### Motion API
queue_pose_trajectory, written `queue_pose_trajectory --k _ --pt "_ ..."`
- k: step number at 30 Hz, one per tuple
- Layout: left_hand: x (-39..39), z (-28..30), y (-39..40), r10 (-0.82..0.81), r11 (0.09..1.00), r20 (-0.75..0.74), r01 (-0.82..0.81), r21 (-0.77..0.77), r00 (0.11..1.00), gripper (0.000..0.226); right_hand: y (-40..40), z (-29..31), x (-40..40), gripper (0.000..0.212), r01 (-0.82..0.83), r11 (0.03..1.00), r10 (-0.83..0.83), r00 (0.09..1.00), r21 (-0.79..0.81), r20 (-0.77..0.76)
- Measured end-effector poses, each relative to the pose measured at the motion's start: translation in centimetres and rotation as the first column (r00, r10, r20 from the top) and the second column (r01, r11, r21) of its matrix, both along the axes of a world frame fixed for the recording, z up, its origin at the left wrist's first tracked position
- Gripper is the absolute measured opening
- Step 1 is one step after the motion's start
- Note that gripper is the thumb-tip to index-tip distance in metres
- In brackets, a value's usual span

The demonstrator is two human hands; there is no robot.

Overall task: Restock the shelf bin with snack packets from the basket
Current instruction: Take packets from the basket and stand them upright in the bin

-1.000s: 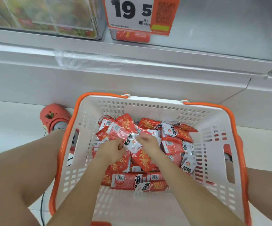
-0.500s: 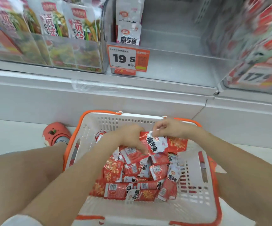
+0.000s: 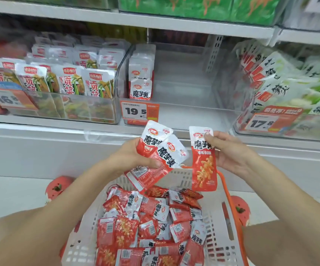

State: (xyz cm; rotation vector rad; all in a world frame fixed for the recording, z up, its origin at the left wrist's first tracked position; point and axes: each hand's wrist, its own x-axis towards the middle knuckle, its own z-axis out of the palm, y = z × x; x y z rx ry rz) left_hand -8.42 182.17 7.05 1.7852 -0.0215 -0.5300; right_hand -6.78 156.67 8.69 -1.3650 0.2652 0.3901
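My left hand [image 3: 134,154] grips a small bunch of red and white snack packets [image 3: 155,156] above the basket's far rim. My right hand [image 3: 226,150] pinches a single red and white packet [image 3: 203,162] that hangs upright. Both hands are raised in front of the clear shelf bin [image 3: 184,112], which holds a short row of the same packets [image 3: 141,77] against its left wall; the rest of the bin is bare. Below, the white basket with orange rim [image 3: 230,196] holds several more packets [image 3: 147,223].
A bin of green and white packets [image 3: 69,81] stands left of the target bin, and a bin of pale green packs [image 3: 289,89] stands right. Price tags 19.5 [image 3: 139,112], 16.8 and 17.8 hang on the bin fronts. Red shoes [image 3: 58,187] flank the basket on the floor.
Both hands have lifted out of the basket with packets and risen toward the shelf bin. The view has tilted up from the basket to the shelf.
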Motion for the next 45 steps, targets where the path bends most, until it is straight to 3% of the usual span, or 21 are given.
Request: queue_pose_trajectory --k 4,9,13,16,18,22,25,28,31,34,37,40,45 --pt "-0.8 0.2 -1.0 0.211 0.976 0.074 -0.214 0.028 0.975 0.037 2.4 0.1 -0.6 0.013 0.026 0.992 -0.026 1.000 0.124 -0.003" --pt "-0.7 0.7 -1.2 0.378 0.926 0.134 -0.369 -0.085 0.916 0.032 5.0 0.5 -0.9 0.014 0.030 0.993 -0.029 1.000 0.118 -0.007" --pt "-0.6 1.2 -1.5 0.324 0.941 0.132 -0.305 -0.145 0.937 0.023 6.4 0.4 -1.5 0.015 0.026 0.990 -0.019 0.998 0.138 -0.052" --pt "-0.6 0.7 -1.7 0.292 0.946 0.109 -0.271 -0.176 0.950 0.004 6.7 0.3 -1.3 0.011 0.112 0.993 -0.112 0.994 -0.022 0.016" --pt "-0.6 0.2 -1.7 0.289 0.953 0.127 -0.272 -0.135 0.949 0.008 6.6 0.3 -1.1 0.011 0.191 0.975 -0.181 0.979 -0.113 0.091" --pt "-0.7 0.0 -2.2 0.250 0.962 0.192 -0.221 -0.160 0.949 0.016 6.6 -0.3 -1.5 0.017 0.267 0.954 -0.248 0.959 -0.139 0.136" --pt "-0.7 -0.2 -2.8 0.205 0.956 0.085 -0.181 -0.231 0.975 0.010 7.2 -0.2 -1.9 0.024 0.311 0.939 -0.278 0.938 -0.149 0.209" --pt "-0.8 -0.5 -3.1 0.020 0.945 -0.140 -0.065 -0.320 0.990 0.047 7.5 0.4 -1.7 0.028 0.326 0.940 -0.298 0.927 -0.097 0.227" --pt "-0.8 -0.8 -3.3 -0.073 0.863 -0.320 -0.101 -0.495 0.945 0.053 7.7 0.9 -1.7 0.029 0.303 0.949 -0.277 0.932 -0.084 0.235" --pt "-1.1 -1.0 -3.5 -0.096 0.826 -0.373 -0.136 -0.547 0.923 0.047 7.9 0.5 -1.9 0.027 0.286 0.955 -0.263 0.941 -0.085 0.213" --pt "-1.5 -1.2 -3.6 -0.167 0.742 -0.385 -0.141 -0.655 0.908 0.060 8.1 -0.2 -1.8 0.028 0.296 0.955 -0.291 0.942 -0.009 0.170" --pt "-1.7 -1.3 -4.0 -0.095 0.773 -0.417 -0.197 -0.603 0.904 0.041 8.0 -0.4 -1.5 0.024 0.307 0.951 -0.309 0.948 0.037 0.078" --pt "-1.7 -1.3 -3.6 0.008 0.813 -0.473 -0.281 -0.510 0.881 0.042 7.3 -0.6 -0.7 0.024 0.347 0.938 -0.342 0.933 -0.018 0.113"
